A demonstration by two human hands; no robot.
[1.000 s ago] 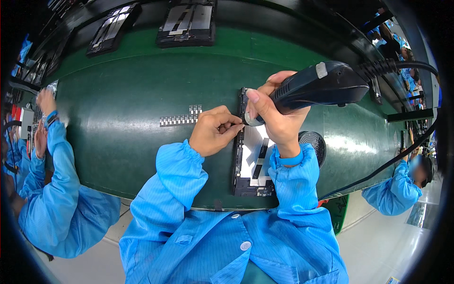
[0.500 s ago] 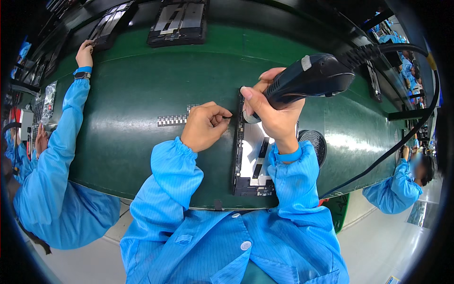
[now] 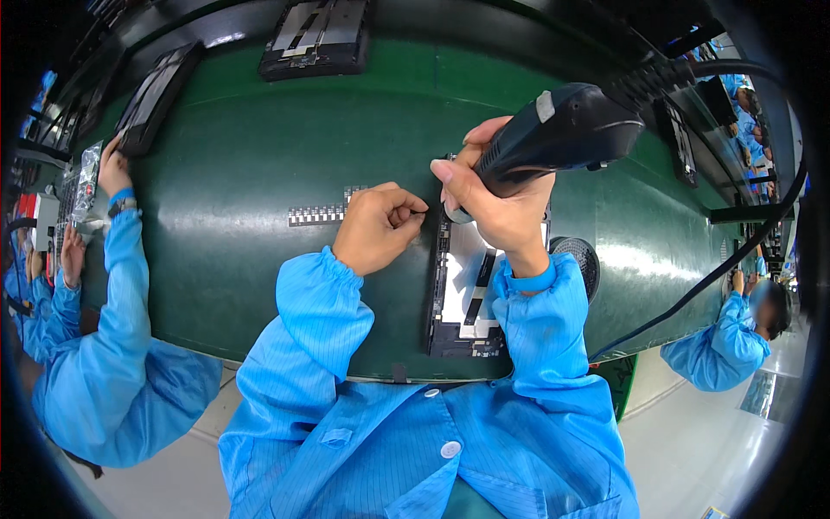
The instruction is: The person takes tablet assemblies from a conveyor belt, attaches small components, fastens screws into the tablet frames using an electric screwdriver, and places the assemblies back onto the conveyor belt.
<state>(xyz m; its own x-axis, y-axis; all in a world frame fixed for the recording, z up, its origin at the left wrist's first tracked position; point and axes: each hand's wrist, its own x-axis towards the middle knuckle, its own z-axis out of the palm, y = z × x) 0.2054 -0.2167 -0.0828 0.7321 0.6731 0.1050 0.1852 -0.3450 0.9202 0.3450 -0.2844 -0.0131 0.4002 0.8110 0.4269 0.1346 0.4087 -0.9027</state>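
Observation:
My right hand (image 3: 506,203) is wrapped round a black corded hand tool (image 3: 562,138) with a light patch on its body. The tool's silvery rounded end (image 3: 456,213) points down over the upper part of an opened tablet-like device (image 3: 458,294), whose black frame holds silvery panels and dark strips. Left of that device, my left hand (image 3: 376,227) is closed in a pinch, with a small dark piece (image 3: 418,213) barely showing at the fingertips. Partly behind this hand, a strip of small black-and-white parts (image 3: 316,214) lies on the green bench (image 3: 242,277).
A round dark mesh-like dish (image 3: 581,264) sits right of the device. The tool's black cable (image 3: 692,294) loops down the right side. More opened devices (image 3: 316,39) stand along the far edge. A co-worker's arm (image 3: 128,268) reaches in at the left; another person (image 3: 722,342) sits far right.
The co-worker at the left has drawn a device on the far side leftward and nearer. My hands and the tool have barely moved.

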